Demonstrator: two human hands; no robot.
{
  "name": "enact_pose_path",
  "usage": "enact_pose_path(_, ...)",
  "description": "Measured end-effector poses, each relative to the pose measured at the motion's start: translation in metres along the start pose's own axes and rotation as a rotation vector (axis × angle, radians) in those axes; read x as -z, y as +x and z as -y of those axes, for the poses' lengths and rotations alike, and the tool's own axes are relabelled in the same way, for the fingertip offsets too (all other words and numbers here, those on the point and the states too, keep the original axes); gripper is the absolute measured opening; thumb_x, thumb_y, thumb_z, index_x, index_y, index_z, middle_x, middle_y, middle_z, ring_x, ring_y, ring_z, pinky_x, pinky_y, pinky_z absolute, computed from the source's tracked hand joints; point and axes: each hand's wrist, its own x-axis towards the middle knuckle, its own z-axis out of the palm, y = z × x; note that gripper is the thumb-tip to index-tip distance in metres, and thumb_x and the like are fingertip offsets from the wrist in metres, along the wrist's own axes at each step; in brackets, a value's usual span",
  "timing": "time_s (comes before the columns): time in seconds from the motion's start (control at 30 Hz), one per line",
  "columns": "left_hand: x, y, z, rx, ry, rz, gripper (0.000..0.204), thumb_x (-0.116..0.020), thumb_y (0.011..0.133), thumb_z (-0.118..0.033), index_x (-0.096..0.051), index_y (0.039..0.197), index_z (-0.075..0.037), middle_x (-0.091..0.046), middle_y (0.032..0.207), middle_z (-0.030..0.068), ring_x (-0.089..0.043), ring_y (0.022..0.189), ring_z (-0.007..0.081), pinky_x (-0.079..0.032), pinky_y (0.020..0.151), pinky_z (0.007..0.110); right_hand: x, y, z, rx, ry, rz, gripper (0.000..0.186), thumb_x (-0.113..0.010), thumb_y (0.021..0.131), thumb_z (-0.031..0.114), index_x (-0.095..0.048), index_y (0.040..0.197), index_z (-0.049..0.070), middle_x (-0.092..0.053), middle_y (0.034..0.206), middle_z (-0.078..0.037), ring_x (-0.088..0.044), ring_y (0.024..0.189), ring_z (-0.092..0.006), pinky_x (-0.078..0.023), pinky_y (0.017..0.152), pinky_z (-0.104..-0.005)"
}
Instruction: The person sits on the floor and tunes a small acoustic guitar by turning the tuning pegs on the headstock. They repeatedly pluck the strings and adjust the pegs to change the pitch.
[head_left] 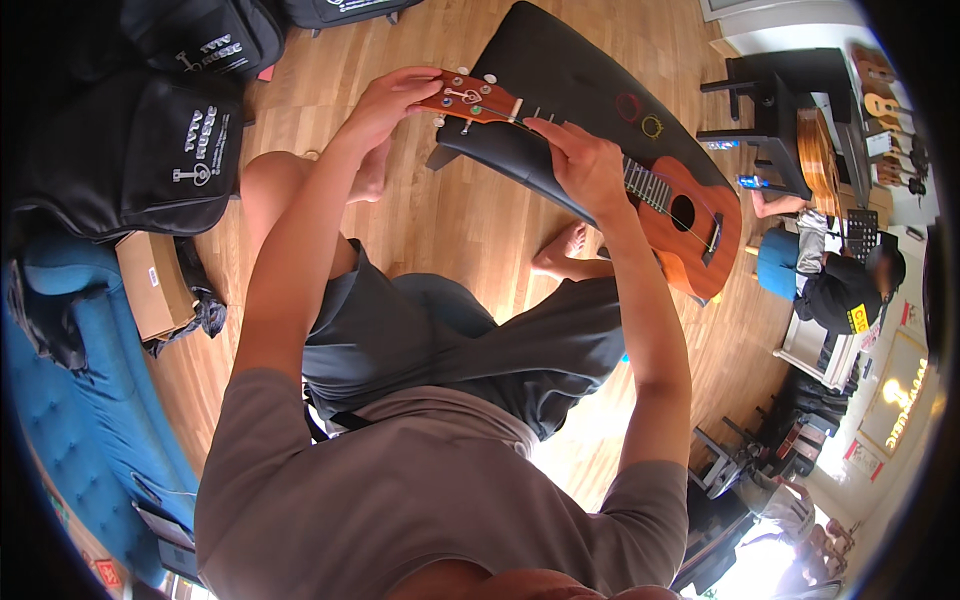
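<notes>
Black bench (570, 65): long and padded, running crosswise ahead of the person, its right end lost under an instrument.
Ukulele (690, 238): here it lies, face up along the bench, body at the right end, headstock (480, 101) poking out past the left end.
Left hand (385, 104): curled round the headstock's tip, holding it close by the tuning pegs (490, 79); the fingers underneath are out of sight.
Right hand (588, 165): over the neck, fingers bunched narrow, tips down just beside the nut (516, 110); whether they pinch a string, I cannot tell.
Neck (648, 187): middle stretch covered by that right hand, frets showing again towards the soundhole (683, 211).
Strings: hair-thin, too fine to count; one pale line crosses to the bridge (714, 240).
Coils: one red (628, 107), one yellow (652, 126), side by side towards the bench's far edge.
Orange item (677, 272): at the near edge, partly hidden by the ukulele's body; its kind is unclear.
Seated person (845, 290): off to the right, on a blue stool (777, 263), hands too small to make out.
Left rim: black bags (130, 150) and a blue sofa (90, 390), cut off by darkness.
</notes>
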Motion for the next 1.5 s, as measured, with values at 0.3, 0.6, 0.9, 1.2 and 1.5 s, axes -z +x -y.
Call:
enact_pose_path(0.3,0.002,0.002,0.001,0.026,-0.020,0.024,0.038,-0.072,0.100,-0.023,-0.066,0.134,-0.007,-0.070,0.125,0.0045,-0.067,0.112,0.0117,-0.050,0.101,0.027,0.002,-0.020,-0.012,-0.040,-0.093,-0.035,0.040,-0.068,0.088,0.005,-0.074,0.120,0.027,-0.060,0.073,-0.003,-0.063,0.058,-0.0265,-0.053,0.050,-0.0406)
enact_pose_path(0.6,0.004,0.005,0.004,0.030,-0.022,0.011,0.037,-0.077,0.097,-0.028,-0.070,0.129,-0.013,-0.073,0.120,0.0014,-0.065,0.112,0.0098,-0.046,0.098,0.027,0.002,-0.025,-0.015,-0.108,-0.091,-0.052,0.038,-0.068,0.089,0.006,-0.075,0.119,0.029,-0.060,0.072,-0.003,-0.064,0.058,-0.0271,-0.053,0.050,-0.0409)
enact_pose_path(0.9,-0.004,0.004,0.002,-0.149,0.247,-0.040,0.028,-0.076,0.097,-0.026,-0.074,0.121,-0.011,-0.072,0.120,0.0044,-0.064,0.120,0.0155,-0.051,0.101,0.034,0.003,-0.028,-0.018,-0.070,-0.095,-0.082,0.041,-0.069,0.086,0.004,-0.075,0.120,0.027,-0.059,0.072,-0.003,-0.064,0.057,-0.0261,-0.053,0.050,-0.0402)
enact_pose_path(1.2,-0.084,-0.037,-0.024,-1.022,0.975,-0.029,0.026,-0.081,0.088,-0.023,-0.077,0.112,-0.012,-0.068,0.125,0.0030,-0.061,0.121,0.0272,-0.047,0.104,0.041,0.001,-0.030,-0.021,-0.029,-0.104,-0.102,0.045,-0.069,0.085,0.001,-0.074,0.122,0.026,-0.057,0.070,-0.003,-0.063,0.056,-0.0253,-0.052,0.049,-0.0395)
enact_pose_path(1.5,-0.130,-0.042,-0.012,-0.975,1.154,0.038,0.027,-0.072,0.096,-0.023,-0.075,0.120,-0.014,-0.067,0.120,0.0021,-0.058,0.117,0.0275,-0.046,0.103,0.044,0.003,-0.037,-0.022,-0.034,-0.136,-0.135,0.045,-0.071,0.083,0.003,-0.074,0.121,0.027,-0.055,0.070,-0.002,-0.062,0.056,-0.0239,-0.052,0.049,-0.0379)
